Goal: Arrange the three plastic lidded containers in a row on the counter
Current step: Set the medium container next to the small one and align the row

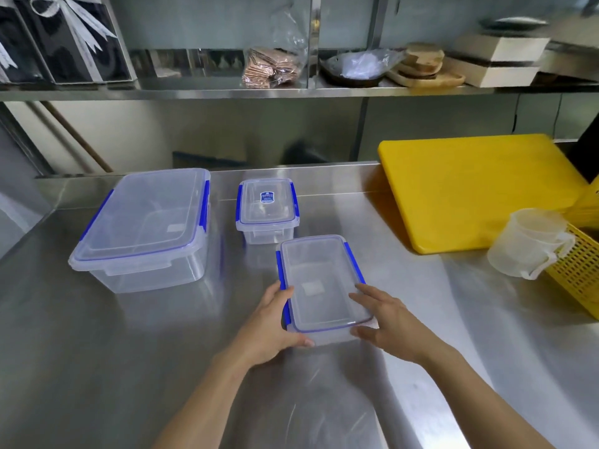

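Three clear plastic containers with blue lid clips are on the steel counter (97,351). The large container (146,228) stands at the left. The small container (266,209), with a blue label on its lid, stands behind the middle. The medium container (321,283) is nearest me, in front of the small one. My left hand (275,322) grips its near left corner and side. My right hand (385,319) holds its near right corner, fingers lying on the lid edge. Whether the medium container rests on the counter or is lifted, I cannot tell.
A yellow cutting board (479,189) leans at the back right. A clear measuring jug (531,241) sits beside a yellow perforated basket (580,273) at the right edge. A steel shelf (227,89) above holds a bag, wooden boards and boxes.
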The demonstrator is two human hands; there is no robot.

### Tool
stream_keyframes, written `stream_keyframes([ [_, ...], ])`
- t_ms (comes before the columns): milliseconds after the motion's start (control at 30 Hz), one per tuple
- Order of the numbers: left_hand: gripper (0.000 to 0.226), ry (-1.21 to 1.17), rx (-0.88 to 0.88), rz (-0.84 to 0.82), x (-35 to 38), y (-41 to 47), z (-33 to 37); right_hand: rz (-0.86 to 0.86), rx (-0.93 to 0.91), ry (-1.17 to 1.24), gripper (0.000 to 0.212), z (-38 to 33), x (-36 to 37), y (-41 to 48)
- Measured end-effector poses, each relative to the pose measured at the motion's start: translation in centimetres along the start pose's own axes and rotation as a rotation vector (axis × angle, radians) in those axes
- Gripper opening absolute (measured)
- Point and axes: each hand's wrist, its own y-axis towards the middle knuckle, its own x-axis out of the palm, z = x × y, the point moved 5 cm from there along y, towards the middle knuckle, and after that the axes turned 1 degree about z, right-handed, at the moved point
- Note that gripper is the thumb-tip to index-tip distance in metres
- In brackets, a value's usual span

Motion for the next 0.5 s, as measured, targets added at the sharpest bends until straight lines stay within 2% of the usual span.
stream_keyframes([
  [167, 0.058, 0.027, 0.124, 0.3, 1.4, 2.7, 2.7, 0.133, -0.028, -0.137, 0.057, 2.3, -0.5, 1.3],
  [267, 0.039, 0.138, 0.105, 0.456, 1.5, 4.2, 3.8, 0.148, -0.005, -0.167, 0.059, 3.7, -0.9, 3.0],
  [400, 0.039, 0.289, 0.096, 0.518, 2.0, 6.5, 5.3, 0.093, 0.03, -0.204, 0.076, 5.3, -0.9, 6.0],
  [500, 0.058, 0.393, 0.095, 0.444, 2.6, 8.9, 5.5, 0.061, 0.047, -0.231, 0.085, 6.4, -1.4, 8.7],
])
